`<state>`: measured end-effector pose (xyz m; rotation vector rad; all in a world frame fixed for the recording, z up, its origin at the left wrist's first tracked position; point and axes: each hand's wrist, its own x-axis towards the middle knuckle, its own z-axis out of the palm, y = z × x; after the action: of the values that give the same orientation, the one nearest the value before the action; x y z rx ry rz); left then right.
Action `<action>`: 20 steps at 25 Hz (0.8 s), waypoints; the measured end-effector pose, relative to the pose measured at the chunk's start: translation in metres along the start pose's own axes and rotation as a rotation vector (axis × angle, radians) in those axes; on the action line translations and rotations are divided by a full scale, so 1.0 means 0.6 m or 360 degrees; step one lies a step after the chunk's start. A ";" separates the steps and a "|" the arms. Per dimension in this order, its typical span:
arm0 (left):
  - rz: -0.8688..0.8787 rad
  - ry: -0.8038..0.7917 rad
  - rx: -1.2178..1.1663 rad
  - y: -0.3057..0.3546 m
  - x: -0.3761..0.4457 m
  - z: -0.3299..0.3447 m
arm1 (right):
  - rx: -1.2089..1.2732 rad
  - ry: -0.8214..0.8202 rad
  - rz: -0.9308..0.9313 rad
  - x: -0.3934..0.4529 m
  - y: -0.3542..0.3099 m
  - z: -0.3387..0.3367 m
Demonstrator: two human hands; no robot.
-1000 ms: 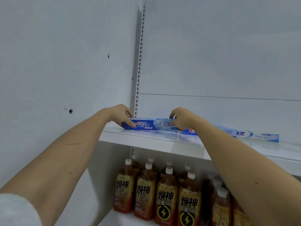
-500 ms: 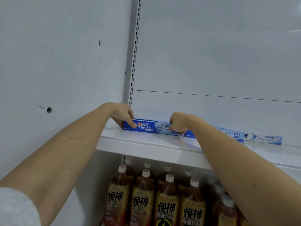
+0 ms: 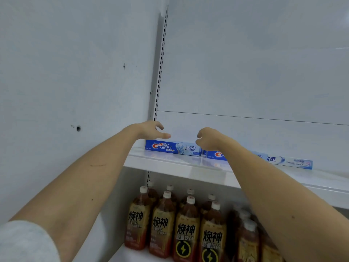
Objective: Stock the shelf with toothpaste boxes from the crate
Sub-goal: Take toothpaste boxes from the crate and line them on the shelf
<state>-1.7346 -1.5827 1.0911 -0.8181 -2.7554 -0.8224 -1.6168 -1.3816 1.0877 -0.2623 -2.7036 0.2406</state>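
A blue toothpaste box lies flat at the left end of the white shelf, against the back panel. A second blue box lies to its right, partly behind my right forearm. Further right a pale box continues the row. My left hand hovers just above the left box's left end, fingers loosely spread, holding nothing. My right hand hangs above the gap between the first two boxes, fingers loosely curled and empty. The crate is out of view.
Below the shelf stand several brown drink bottles with white caps and yellow labels. A slotted upright runs up the corner. The left wall is close beside my left arm.
Both hands have let go of the left toothpaste box and lifted slightly above it. The box now lies on the shelf by itself.
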 end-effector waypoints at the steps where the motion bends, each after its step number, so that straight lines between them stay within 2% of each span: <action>1: -0.0002 0.0043 -0.0111 0.015 -0.020 0.005 | 0.0103 0.0035 -0.0025 -0.021 0.004 -0.009; 5: -0.0021 0.0143 -0.0637 0.081 -0.116 0.027 | 0.0895 0.0155 -0.0041 -0.118 0.016 -0.042; 8: -0.0080 0.0178 -0.0855 0.122 -0.185 0.047 | 0.1324 0.0080 0.0113 -0.181 0.034 -0.060; 13: -0.0125 0.0293 -0.1090 0.169 -0.280 0.069 | 0.1649 0.0039 0.0095 -0.267 0.062 -0.075; 20: -0.0093 0.0419 -0.1476 0.219 -0.380 0.155 | 0.1834 0.0067 0.0160 -0.386 0.092 -0.044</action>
<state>-1.4709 -1.5447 1.0080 -0.6535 -2.0950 -2.0938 -1.3900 -1.3754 1.0116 -0.0402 -2.0722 1.6662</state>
